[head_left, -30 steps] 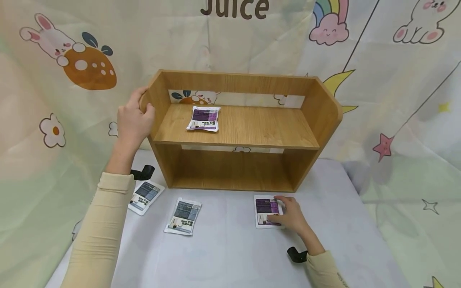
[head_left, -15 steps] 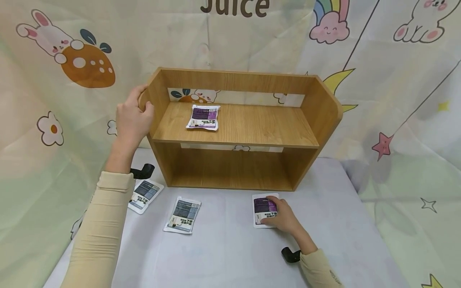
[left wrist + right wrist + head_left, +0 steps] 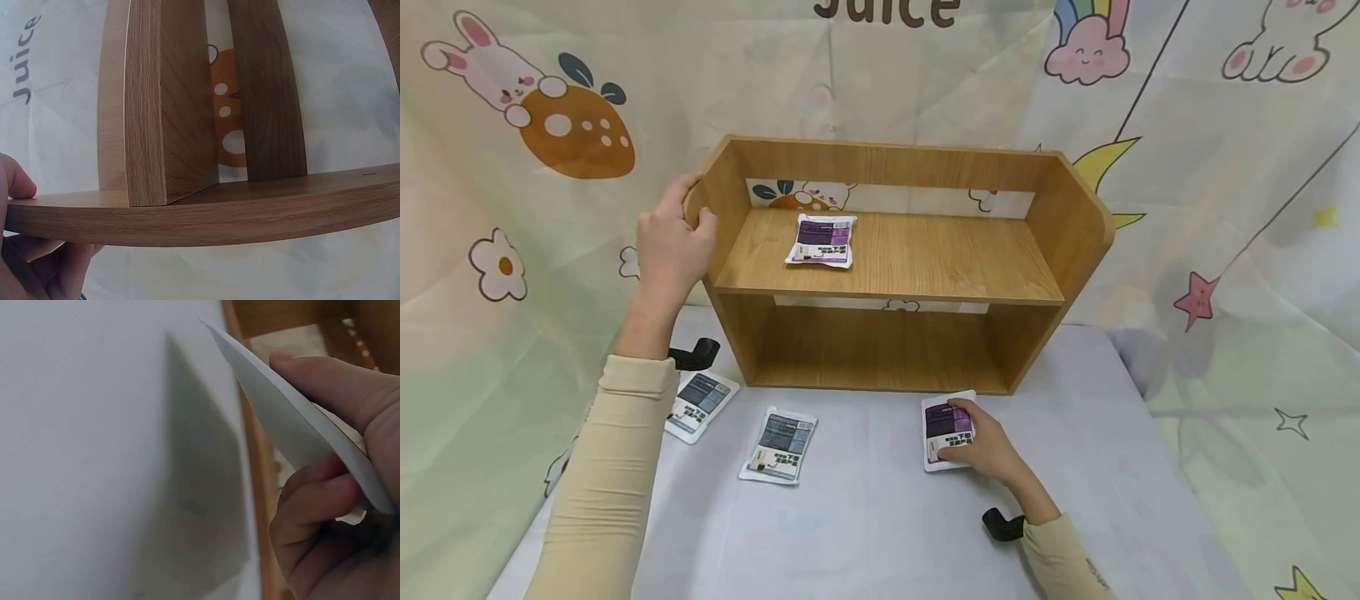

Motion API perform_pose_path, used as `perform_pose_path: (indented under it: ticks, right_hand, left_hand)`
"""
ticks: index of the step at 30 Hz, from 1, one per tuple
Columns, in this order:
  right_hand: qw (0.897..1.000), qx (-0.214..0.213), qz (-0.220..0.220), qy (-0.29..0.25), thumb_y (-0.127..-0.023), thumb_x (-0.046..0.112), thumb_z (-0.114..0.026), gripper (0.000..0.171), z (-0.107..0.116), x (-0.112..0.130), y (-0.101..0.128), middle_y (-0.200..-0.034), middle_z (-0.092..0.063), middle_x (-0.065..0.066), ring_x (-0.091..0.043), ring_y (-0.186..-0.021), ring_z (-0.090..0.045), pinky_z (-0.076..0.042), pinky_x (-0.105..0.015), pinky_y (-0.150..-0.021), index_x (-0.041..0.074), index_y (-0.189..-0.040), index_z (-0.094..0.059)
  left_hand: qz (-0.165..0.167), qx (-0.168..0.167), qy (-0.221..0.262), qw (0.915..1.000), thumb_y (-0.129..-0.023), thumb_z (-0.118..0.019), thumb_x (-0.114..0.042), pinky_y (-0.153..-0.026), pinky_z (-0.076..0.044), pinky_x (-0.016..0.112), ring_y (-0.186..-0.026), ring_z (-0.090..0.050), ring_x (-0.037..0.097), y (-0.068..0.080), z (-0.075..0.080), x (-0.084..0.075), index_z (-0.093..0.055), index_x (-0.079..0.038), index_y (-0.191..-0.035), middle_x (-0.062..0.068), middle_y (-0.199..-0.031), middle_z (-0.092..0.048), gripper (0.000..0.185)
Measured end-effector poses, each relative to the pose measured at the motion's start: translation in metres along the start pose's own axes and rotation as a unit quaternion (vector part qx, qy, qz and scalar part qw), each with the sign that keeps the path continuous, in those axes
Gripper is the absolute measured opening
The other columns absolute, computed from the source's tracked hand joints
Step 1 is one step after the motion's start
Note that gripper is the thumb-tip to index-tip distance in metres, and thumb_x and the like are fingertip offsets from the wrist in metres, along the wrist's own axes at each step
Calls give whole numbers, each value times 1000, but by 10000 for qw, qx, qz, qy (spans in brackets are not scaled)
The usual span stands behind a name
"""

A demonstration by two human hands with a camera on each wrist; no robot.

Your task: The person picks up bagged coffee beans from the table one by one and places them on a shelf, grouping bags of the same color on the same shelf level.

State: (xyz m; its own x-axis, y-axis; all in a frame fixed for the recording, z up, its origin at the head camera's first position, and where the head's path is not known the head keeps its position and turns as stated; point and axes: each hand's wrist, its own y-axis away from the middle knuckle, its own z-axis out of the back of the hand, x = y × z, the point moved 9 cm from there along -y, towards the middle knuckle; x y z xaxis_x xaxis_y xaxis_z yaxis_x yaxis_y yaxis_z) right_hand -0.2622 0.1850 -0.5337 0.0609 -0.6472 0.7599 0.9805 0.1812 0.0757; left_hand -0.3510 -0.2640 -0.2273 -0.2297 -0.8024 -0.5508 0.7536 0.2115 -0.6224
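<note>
Purple-labelled pouch (image 3: 947,430) — seemingly tilted, lifted.

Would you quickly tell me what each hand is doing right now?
Left hand: gripping the wooden shelf side panel.
Right hand: pinching the purple packet.

Soft, even light is filling the head view, bright and without glare. The shelf (image 3: 887,258) is shading its lower bay and throwing only a faint shadow. Straight edges are bowing near the frame borders. In the right wrist view, the packet (image 3: 281,425) is casting a blurred grey shadow on the counter (image 3: 94,456), everything slightly out of focus.
</note>
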Motion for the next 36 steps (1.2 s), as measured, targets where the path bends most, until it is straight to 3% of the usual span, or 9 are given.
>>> perform_pose_path:
  ticks: [5,10,13,22,36]
  right_hand:
    - [9998,-53,170,4,-64,27,-92,88,12,18,2,-135,-52,-13,-33,-115,-51,-42,-55,-95,21,-140,-48]
    - [9995,-14,321,36,-65,29,-92,89,25,41,7,-135,-51,-15,-33,-114,-52,-44,-54,-93,21,-141,-46]
    - [9987,-28,505,-2,-65,29,-92,88,35,57,11,-135,-52,-16,-33,-112,-52,-45,-53,-91,19,-141,-46]
    - [9953,-247,936,68,-64,27,-92,89,67,94,18,-134,-52,-14,-32,-110,-53,-46,-50,-88,19,-140,-47]
    - [9848,-587,1616,-229,-66,18,-92,88,115,149,17,-131,-52,-9,-26,-105,-52,-44,-44,-85,18,-141,-47]
  left_hand:
    - [57,-2,49,10000,-95,-43,-25,-63,-55,45,-94,-69,31,1,0,0,-51,-25,-141,15,-118,-66,47]
    - [25,-22,10,10000,-95,-44,-24,-56,-50,31,-94,-69,29,1,1,-1,-52,-24,-141,13,-118,-66,47]
    - [25,-2,14,10000,-95,-44,-24,-55,-50,30,-94,-69,30,1,0,-2,-51,-24,-141,13,-118,-66,47]
    - [119,31,113,9999,-95,-43,-26,-69,-56,49,-99,-67,32,1,0,0,-50,-25,-142,15,-121,-65,48]
    - [86,31,81,9999,-95,-42,-25,-70,-56,50,-100,-67,33,1,0,-2,-49,-23,-143,16,-122,-64,48]
